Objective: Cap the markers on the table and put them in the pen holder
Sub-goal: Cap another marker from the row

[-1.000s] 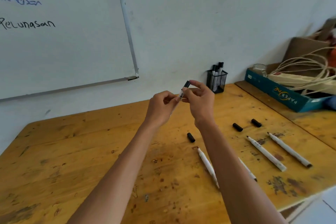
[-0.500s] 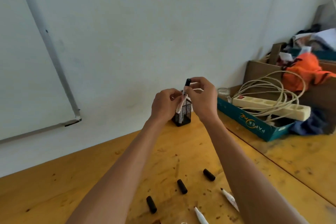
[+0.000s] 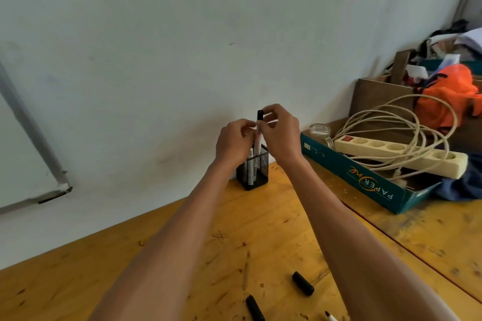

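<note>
A white marker with a black cap [image 3: 259,128] stands upright between my two hands, right above the black mesh pen holder [image 3: 253,171]. My left hand [image 3: 234,142] pinches its barrel and my right hand [image 3: 280,131] grips it just below the cap. Its lower end reaches down to the holder's rim. Other markers stand inside the holder. Two loose black caps [image 3: 302,283] [image 3: 255,308] lie on the wooden table [image 3: 117,268] near the bottom edge, with the tip of an uncapped marker [image 3: 330,317] beside them.
A teal cardboard lid [image 3: 365,177] to the right holds a cream power strip [image 3: 401,155] with coiled cable and a glass jar [image 3: 319,131]. Behind it are a brown box and orange cloth [image 3: 448,94]. A whiteboard corner [image 3: 60,185] hangs at left.
My hands have carried the capped marker forward to just over the pen holder and turned it upright. The view has moved closer to the holder, so most loose markers have left the frame.
</note>
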